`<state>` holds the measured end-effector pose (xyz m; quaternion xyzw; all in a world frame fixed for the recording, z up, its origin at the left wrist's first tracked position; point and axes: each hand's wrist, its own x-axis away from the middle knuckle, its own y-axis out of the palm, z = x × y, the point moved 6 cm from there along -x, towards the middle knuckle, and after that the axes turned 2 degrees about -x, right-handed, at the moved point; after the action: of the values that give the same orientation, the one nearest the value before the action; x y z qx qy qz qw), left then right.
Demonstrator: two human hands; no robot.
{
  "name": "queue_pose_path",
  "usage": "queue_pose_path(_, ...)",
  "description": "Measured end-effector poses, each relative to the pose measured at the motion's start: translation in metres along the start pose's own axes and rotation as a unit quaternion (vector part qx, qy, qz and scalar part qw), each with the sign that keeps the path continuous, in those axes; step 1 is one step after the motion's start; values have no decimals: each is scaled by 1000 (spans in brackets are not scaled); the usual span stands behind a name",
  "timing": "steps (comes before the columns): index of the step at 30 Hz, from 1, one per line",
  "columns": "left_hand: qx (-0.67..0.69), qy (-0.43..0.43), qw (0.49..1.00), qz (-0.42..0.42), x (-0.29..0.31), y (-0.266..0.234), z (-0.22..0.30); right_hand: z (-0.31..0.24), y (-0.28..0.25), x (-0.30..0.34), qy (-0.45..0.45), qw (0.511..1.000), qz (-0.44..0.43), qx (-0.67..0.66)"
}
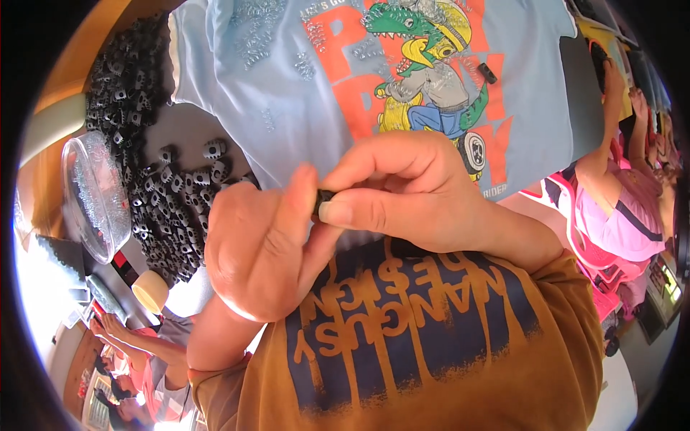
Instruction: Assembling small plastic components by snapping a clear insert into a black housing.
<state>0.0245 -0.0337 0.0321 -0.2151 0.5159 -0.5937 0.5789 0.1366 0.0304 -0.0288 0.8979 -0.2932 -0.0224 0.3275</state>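
In front of my chest, my left hand (262,248) and my right hand (413,190) meet at a small black plastic part (323,201). My right thumb and index finger pinch it, and my left fingertips close on its other side. The fingers hide most of its shape. Beyond the hands lies a light blue T-shirt (266,90) with a dinosaur print, spread over my work surface. Many tiny metal springs (255,36) are scattered on its far part. A single black part (487,72) rests on the print, towards the right.
A large pile of black plastic pieces (162,215) with holes spreads along the left. Beside it, a clear round container (93,197) holds more springs. Other people sit at both sides, one in a pink top (632,215) at the right.
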Motion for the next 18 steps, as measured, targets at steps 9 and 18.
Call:
queue_pose_path(9,68,-76,992,70,-6,-14,-1,-23,2,6,97,994,44,-28)
queue_pose_path(18,104,-86,987,82,3,-8,2,-178,-46,-11,-184,919,229,263)
